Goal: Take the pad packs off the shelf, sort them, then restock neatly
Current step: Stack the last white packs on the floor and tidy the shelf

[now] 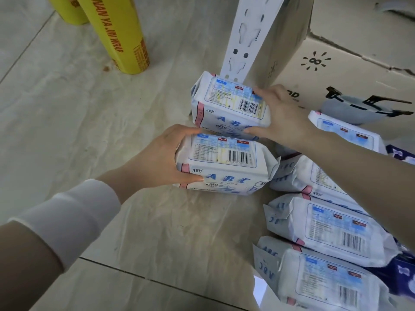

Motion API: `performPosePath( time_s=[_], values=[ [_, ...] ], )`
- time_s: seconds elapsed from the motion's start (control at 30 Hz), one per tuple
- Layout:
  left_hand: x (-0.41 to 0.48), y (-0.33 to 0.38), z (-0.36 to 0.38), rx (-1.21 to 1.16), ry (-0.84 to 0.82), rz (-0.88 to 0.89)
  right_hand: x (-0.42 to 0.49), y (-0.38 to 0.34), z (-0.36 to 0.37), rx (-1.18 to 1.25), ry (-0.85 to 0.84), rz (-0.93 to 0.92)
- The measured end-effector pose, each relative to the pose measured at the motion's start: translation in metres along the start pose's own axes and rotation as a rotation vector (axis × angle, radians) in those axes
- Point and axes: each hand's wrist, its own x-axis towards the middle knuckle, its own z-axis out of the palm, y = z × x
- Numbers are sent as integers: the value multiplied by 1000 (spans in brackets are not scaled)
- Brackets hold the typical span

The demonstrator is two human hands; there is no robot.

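- On the floor tiles (157,232), at the foot of a white slotted upright (249,34): two white ABC pad packs stand on edge, one just behind the other, barcodes facing up.
- Left hand (166,158) grips the left end of the near pack (224,164); thumb and fingers are spread wide, curled round the end from either side.
- Right hand (278,113) grips the right end of the far pack (229,102); fingers lie over its top face, thumb pressed on the front.
- Far pack sits against the upright's base.
- To the right: more white packs (332,230) lie loosely overlapped, with dark blue packs (399,153) partly under them.
- Behind: a cardboard box (350,52).
- Far left: yellow wrap rolls (119,34), standing.
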Motion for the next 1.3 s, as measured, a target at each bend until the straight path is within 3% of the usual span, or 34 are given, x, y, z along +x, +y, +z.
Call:
performPosePath(
  time_s=[0.2, 0.37, 0.6, 0.9, 1.07, 1.3],
  values=[
    [-18, 12, -16, -1, 40, -78, -5, -16, -8, 92, 83, 36],
    [-52, 64, -50, -25, 7, -206, -36, -56, -60, 177, 78, 69],
    [-122, 198, -131, -172, -2, -336, -104, -127, -197, 187, 4, 137],
    [-194, 396, -228, -327, 34, -257, -221, -217, -405, 242, -72, 228],
    [-223, 466, -245, -389, -12, -309, -276, -234, -464, 221, -63, 222],
    [-255, 567, -273, -424, -85, -252, -350, -257, -543, 317, 45, 225]
  ],
)
